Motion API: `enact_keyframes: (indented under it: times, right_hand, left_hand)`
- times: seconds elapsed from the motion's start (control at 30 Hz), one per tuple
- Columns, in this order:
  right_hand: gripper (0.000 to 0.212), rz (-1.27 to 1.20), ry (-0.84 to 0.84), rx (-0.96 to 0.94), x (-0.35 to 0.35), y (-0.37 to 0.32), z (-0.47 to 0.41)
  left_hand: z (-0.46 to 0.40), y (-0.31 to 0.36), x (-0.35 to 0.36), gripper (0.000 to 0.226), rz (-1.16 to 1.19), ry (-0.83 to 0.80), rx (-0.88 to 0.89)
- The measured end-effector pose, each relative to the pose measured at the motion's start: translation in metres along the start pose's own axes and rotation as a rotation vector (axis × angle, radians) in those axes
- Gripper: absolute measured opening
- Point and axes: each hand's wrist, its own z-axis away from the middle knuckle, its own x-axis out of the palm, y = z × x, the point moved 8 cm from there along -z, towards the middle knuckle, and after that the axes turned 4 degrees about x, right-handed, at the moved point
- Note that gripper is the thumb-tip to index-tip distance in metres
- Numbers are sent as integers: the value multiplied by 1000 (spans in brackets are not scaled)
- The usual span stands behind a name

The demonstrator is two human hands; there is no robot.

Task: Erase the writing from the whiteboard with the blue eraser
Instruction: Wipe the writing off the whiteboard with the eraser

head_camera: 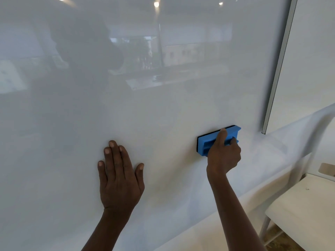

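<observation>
A: Right hand (223, 156) has its grip wrapped round the ridged handle of the blue eraser (217, 140), forefinger stretched along the top. The eraser's dark felt face lies flat on the whiteboard (163, 105), low and toward the right, near the board's metal edge (279, 64).

B: And the left hand (120, 178)?

A: Flat on the board, fingers straight and slightly spread, holding nothing. It looks like a brace.

B: Writing left?

A: None legible in this view. Only glare, room reflections, and perhaps a faint bluish haze low on the board; cannot tell whether that is ink residue.

B: Risks from here?

A: Three, as judgement. The braced palm may smear any residue beneath it, or leave prints. A stroke carried rightward could run the eraser off the edge, catch the frame and twist it out of the fingers. And reflections may hide faint marks, so patches get missed.

B: The pale chair (306, 205) at lower right?

A: Well apart from both hands; only a hazard if the person steps right.
</observation>
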Motion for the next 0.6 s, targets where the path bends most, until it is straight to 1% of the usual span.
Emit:
enact_keyframes:
  times: [0.17, 0.27, 0.33, 0.4, 0.43, 0.5, 0.6]
  right_hand:
    - [48, 28, 8, -115, 6, -35, -6]
    - [44, 47, 17, -198, 13, -58, -11]
    - [50, 71, 20, -256, 17, -74, -12]
    - [63, 77, 13, -302, 19, -88, -13]
    - [64, 79, -2, -322, 20, -97, -12]
    - [59, 94, -45, -362, 23, -115, -5]
    - [55, 147, -73, -541, 28, -148, 18]
  left_hand:
    - [1, 0, 1, 71, -3, 1, 4]
    - [2, 0, 1, 73, -4, 12, 1]
    - [2, 0, 2, 73, -5, 16, 5]
    - [1, 0, 1, 73, -10, 20, 8]
    - [2, 0, 1, 73, -10, 22, 9]
    - [2, 1, 1, 72, -12, 26, 11]
    - [2, 1, 1, 72, -9, 28, 10]
